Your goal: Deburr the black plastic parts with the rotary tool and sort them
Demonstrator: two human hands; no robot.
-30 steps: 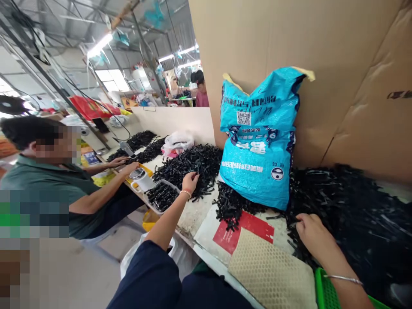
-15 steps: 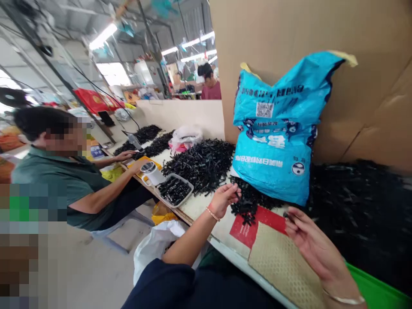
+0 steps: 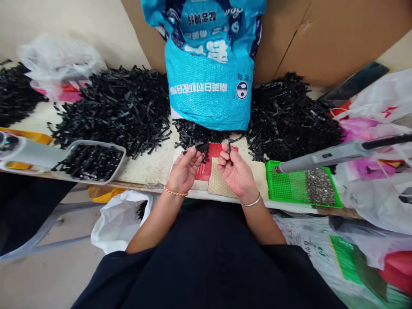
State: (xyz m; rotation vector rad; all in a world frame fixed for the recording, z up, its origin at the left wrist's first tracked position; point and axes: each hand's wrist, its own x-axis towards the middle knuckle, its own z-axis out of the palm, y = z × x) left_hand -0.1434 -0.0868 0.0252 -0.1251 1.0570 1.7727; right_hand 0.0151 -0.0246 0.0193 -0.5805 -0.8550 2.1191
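Over the table's front edge, my right hand pinches a slim black plastic piece, held upright between thumb and fingers. To its left, my left hand has its fingers curled together around a small black plastic piece, mostly hidden by the fingertips. The hands are apart. Beneath and between them lie a red printed sheet and a beige textured mat. Just beyond my fingers, loose black pieces spill from under a blue printed sack.
Large black heaps flank the sack, with another heap at right. A grey electric screwdriver lies across a green basket of tiny metal parts. At left stands a clear tub; a white bag hangs below.
My view has swung right and down, so the co-worker at left is mostly out of sight and the green basket shows. My hands have come closer together before the sack.
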